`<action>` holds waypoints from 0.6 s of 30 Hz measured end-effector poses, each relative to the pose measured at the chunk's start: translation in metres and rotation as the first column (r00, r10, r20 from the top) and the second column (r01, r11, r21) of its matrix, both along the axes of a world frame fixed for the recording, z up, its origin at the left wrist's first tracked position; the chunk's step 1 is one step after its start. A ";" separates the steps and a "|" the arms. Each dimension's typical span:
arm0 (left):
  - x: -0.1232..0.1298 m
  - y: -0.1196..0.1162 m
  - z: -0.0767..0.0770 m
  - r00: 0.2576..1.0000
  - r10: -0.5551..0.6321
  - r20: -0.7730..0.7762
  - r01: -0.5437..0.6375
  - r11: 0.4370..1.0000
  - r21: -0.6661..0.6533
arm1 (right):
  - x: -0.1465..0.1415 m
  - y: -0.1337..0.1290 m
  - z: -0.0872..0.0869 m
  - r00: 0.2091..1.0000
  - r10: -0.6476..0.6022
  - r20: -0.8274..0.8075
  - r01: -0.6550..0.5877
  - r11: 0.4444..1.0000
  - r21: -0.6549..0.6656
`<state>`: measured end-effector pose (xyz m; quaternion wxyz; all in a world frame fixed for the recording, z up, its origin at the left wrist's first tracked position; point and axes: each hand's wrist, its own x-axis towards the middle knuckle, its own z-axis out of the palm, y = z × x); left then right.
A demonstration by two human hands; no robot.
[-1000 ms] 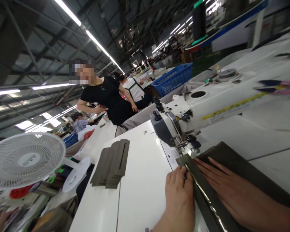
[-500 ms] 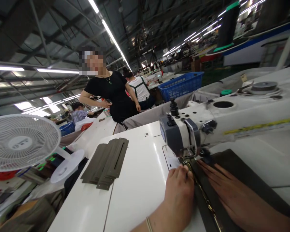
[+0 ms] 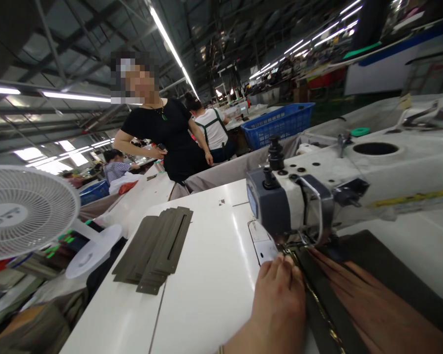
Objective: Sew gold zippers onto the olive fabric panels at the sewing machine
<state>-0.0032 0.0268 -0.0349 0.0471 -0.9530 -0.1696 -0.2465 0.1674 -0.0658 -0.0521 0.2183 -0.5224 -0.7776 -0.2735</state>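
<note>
A grey-green fabric piece (image 3: 386,268) with a gold metal zipper (image 3: 319,306) along its left edge lies under the needle area of a white-and-grey sewing machine (image 3: 293,201). Close in front of the presser foot, my left hand (image 3: 280,302) has its fingers curled together on the zipper's edge; the fingertips are partly hidden. My right hand (image 3: 380,300) rests flat on the fabric to the right of the zipper, fingers stretched toward the machine head. The machine hides the far end of the zipper.
On the white table (image 3: 206,275), a fanned stack of grey-green slotted pieces (image 3: 153,248) lies to the left. A white fan (image 3: 29,211) stands beyond it. A person in black (image 3: 166,140) stands across the table. A blue crate (image 3: 276,125) is behind the machine.
The view has shifted slightly, so the machine head looks larger and nearer. Both hands keep their places at the fabric and zipper. The standing person's pose is nearly the same.
</note>
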 end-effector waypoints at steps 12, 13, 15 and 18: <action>-0.001 -0.002 0.016 0.998 -0.018 -0.052 0.016 0.999 -0.028 | -0.002 -0.001 0.000 0.999 -0.040 -0.016 0.040 0.999 -0.021; -0.001 -0.003 0.019 0.998 -0.020 -0.060 0.019 0.999 -0.026 | -0.002 -0.001 -0.001 0.999 -0.045 -0.001 0.045 0.999 -0.016; -0.001 -0.003 0.022 0.997 -0.019 -0.073 0.017 0.999 -0.029 | -0.001 0.000 -0.003 0.998 -0.051 0.022 0.051 0.999 -0.004; 0.000 0.000 0.026 0.997 -0.002 -0.083 -0.003 0.998 -0.055 | -0.001 0.001 -0.004 0.998 -0.042 0.047 0.042 0.999 0.016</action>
